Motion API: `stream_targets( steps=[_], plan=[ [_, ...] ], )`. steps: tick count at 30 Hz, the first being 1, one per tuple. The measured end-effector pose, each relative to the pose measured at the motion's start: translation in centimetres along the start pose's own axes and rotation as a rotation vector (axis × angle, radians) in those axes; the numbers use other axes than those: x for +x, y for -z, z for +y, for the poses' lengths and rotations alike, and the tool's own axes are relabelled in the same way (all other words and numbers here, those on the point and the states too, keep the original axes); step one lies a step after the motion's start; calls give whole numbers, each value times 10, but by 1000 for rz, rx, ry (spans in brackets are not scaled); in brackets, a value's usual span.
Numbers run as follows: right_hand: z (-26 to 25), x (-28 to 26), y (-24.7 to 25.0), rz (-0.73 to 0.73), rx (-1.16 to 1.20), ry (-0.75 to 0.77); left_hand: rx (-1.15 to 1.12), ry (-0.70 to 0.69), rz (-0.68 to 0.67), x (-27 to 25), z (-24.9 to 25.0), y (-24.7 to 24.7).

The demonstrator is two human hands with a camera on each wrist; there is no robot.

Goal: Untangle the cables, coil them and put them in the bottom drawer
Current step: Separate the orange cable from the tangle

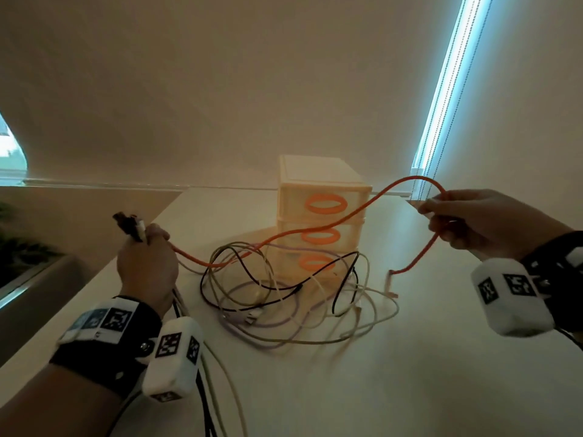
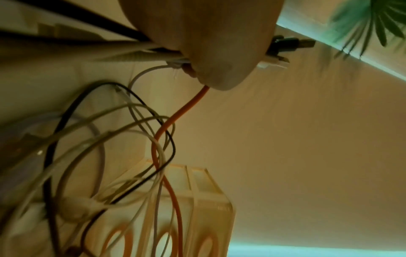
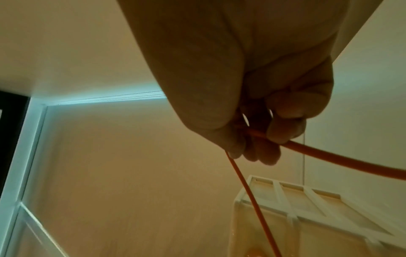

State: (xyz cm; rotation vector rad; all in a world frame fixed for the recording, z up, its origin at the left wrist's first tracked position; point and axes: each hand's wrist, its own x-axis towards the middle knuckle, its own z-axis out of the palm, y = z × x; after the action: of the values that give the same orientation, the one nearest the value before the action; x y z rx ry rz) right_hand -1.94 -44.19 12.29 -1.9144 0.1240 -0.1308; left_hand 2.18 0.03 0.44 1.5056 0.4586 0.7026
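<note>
1. Head view: the left hand [image 1: 146, 266] is raised at 9 o'clock of the cable tangle [image 1: 284, 298], its grip closed around a bunch of plugs [image 1: 131, 227] that stick up out of the fist, with several cables trailing down past the wrist.
2. The right hand [image 1: 482, 220] is held up at 3 o'clock, thumb and fingers pinching the orange cable [image 1: 340, 223], which arcs across from the left fist; its loose end hangs to the table [image 1: 410, 389].
3. The tangle lies on the table, just in front of the drawer unit [image 1: 321, 216]; all three drawers are closed, the bottom drawer [image 1: 315, 261] partly behind cable loops.
4. Left wrist view adds the plug tips [image 2: 292, 45] past the fist and a green plant [image 2: 371, 22].
5. Right wrist view shows the fingertips [image 3: 283, 130] curled on the orange cable, two strands leaving the grip.
</note>
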Motion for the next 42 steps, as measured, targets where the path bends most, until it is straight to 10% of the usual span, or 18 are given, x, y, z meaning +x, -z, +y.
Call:
stream_targets(
  steps=[7, 15, 19, 22, 36, 42],
  plan=[
    [-9, -8, -31, 96, -308, 134, -158, -139, -157, -30, 15, -17],
    [-62, -61, -69, 210, -458, 641, -500, -304, -284, -64, 73, 7],
    [-59, -90, -136, -292, -93, 549, -390, -230, -459, -87, 59, -8],
    [-24, -98, -194, -401, -131, 551, -239, -265, -554, -105, 51, -14],
    [48, -25, -151, -53, -338, 448, -390, 67, -730, -88, 42, -12],
    [53, -31, -156, 11, -250, 605, -474, -21, -745, -92, 44, -14]
  ],
)
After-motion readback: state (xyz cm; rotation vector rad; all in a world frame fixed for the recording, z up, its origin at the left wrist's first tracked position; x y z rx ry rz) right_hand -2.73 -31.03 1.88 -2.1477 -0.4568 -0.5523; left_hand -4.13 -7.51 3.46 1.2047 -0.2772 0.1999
